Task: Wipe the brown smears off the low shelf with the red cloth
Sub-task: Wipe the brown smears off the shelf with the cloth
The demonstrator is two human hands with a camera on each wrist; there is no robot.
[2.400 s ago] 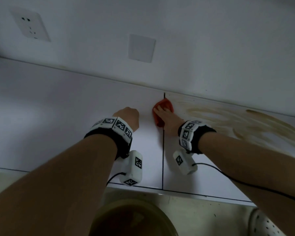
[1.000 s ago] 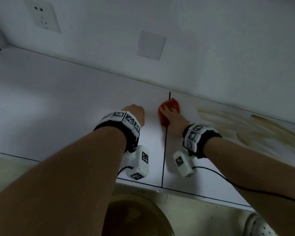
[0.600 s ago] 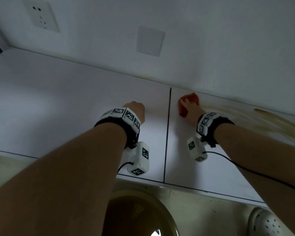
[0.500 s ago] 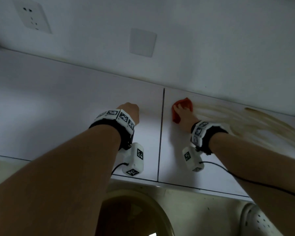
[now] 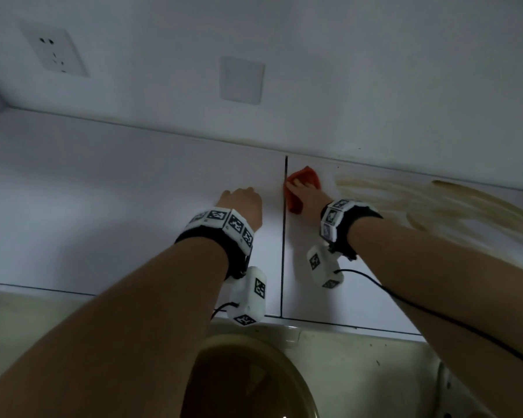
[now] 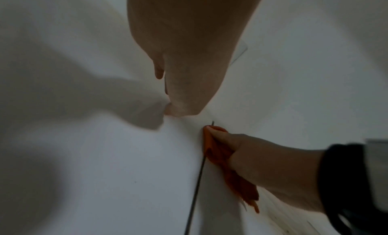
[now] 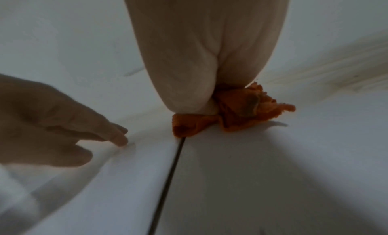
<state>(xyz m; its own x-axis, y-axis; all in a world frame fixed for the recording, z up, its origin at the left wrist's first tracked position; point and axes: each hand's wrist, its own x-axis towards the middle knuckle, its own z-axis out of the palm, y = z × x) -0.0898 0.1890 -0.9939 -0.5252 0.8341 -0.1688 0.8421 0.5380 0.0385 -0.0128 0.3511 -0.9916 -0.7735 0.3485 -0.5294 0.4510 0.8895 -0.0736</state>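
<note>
My right hand [image 5: 307, 196] pressed the bunched red cloth [image 5: 303, 178] onto the low shelf [image 5: 103, 191] near its back edge, just beside the seam [image 5: 283, 251]. My left hand [image 5: 242, 203] held nothing, fingertips resting on the shelf. Most brown smears [image 5: 435, 203] toward the right end remained unwiped.

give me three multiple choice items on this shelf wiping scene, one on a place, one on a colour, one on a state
1. Where is the red cloth?
A. just right of the dark seam
B. in the basin
C. under the left hand

2. What colour are the smears?
A. blue
B. brown
C. black

3. What is the left hand doing?
A. gripping the cloth
B. holding a bottle
C. resting fingertips on the shelf, holding nothing

Answers:
1 A: the cloth's edge lies along the seam under the right hand.
2 B: they streak tan-brown to the cloth's right.
3 C: the right wrist view shows its fingertips on bare shelf.
</note>
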